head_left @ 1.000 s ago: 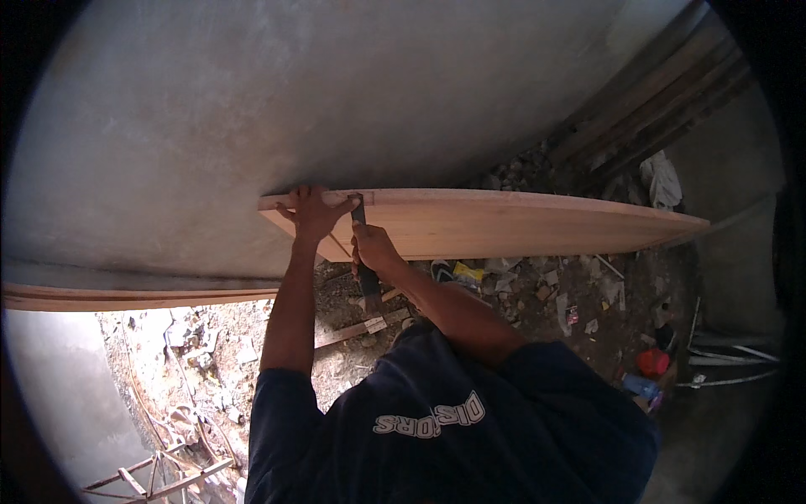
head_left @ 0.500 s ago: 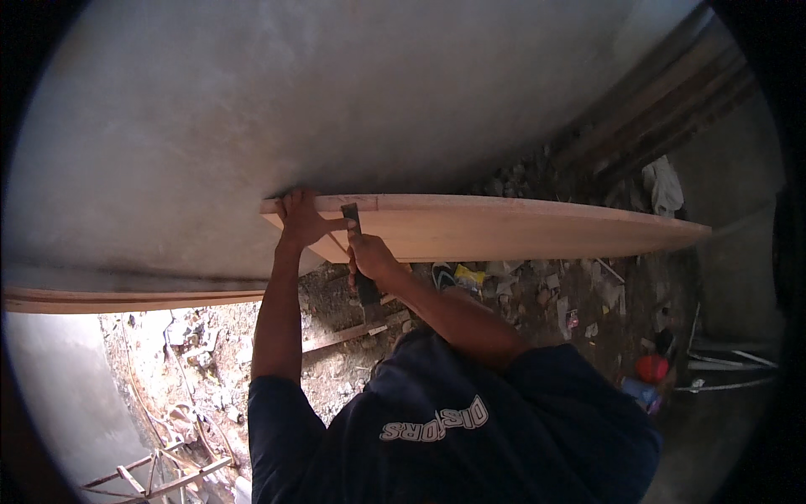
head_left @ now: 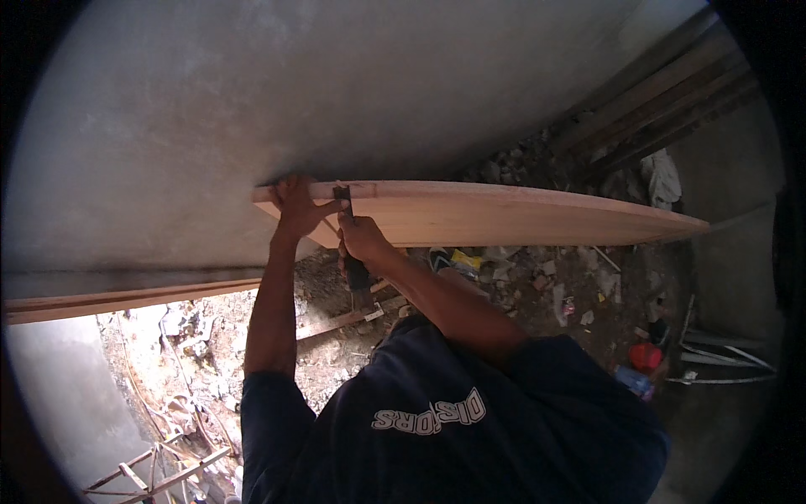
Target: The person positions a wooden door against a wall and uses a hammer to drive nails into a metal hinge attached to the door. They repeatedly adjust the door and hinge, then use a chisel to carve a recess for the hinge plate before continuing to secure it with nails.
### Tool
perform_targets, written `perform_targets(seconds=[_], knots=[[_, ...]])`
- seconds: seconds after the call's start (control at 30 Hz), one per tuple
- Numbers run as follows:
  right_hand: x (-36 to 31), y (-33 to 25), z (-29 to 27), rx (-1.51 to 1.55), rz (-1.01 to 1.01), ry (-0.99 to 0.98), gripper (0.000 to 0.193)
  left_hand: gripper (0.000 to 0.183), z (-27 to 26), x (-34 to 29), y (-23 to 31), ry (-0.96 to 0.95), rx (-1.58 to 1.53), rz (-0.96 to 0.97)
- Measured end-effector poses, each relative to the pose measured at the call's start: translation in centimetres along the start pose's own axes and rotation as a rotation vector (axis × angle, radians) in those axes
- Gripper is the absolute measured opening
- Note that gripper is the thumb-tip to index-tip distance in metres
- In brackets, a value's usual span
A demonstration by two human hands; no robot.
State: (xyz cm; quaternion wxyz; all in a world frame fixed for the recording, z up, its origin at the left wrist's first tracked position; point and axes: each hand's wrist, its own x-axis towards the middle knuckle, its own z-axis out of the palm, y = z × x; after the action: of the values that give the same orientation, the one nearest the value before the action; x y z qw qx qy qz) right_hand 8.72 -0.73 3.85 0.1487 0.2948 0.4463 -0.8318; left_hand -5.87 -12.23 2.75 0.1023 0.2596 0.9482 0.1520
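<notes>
Dark tool (head_left: pixel 357 273) in right hand (head_left: pixel 361 238)

The bare left hand (head_left: pixel 295 208) spreads over the near-left end of a long, pale reddish-brown wooden board (head_left: pixel 504 214) beside a smooth grey wall (head_left: pixel 210 109), its thumb stretched to a dark, elongated, flat-sided tool (head_left: pixel 357 274). The bare right hand (head_left: pixel 363 238) grips that tool around its middle, the upper end at the board's edge. Rubble-strewn ground (head_left: pixel 537 290) lies below, with a red rounded plastic object (head_left: pixel 645 356) toward the right.

A single head-worn fisheye looks down toward the wooden board (head_left: pixel 487 214).
</notes>
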Motion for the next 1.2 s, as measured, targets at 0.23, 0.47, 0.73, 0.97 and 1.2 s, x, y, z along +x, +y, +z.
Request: perform_targets(seconds=[0.23,0.47,0.73,0.97,1.2], knots=[[3.4,3.5,1.7,0.07,-0.233,0.023,0.041,0.098,-0.6,-0.2,-0.5,0.063,-0.104,0.046],[-0.8,1.3,-4.4,-0.087,-0.42,0.117,0.032,0.061,-0.8,0.5,-0.9,-0.073,-0.106,-0.012],[0.1,0.3,-2.7,-0.94,-0.521,0.105,0.043,0.048,-0.5,-0.4,-5.3,0.231,-0.145,0.112],[2.6,0.0,-1.8,-1.095,-0.526,0.108,0.058,0.063,0.5,-0.9,-7.1,0.348,-0.021,0.186],[-3.0,0.2,-3.6,-0.999,-0.43,0.321,0.072,0.063,0.9,-1.2,-7.2,0.385,-0.043,0.207]])
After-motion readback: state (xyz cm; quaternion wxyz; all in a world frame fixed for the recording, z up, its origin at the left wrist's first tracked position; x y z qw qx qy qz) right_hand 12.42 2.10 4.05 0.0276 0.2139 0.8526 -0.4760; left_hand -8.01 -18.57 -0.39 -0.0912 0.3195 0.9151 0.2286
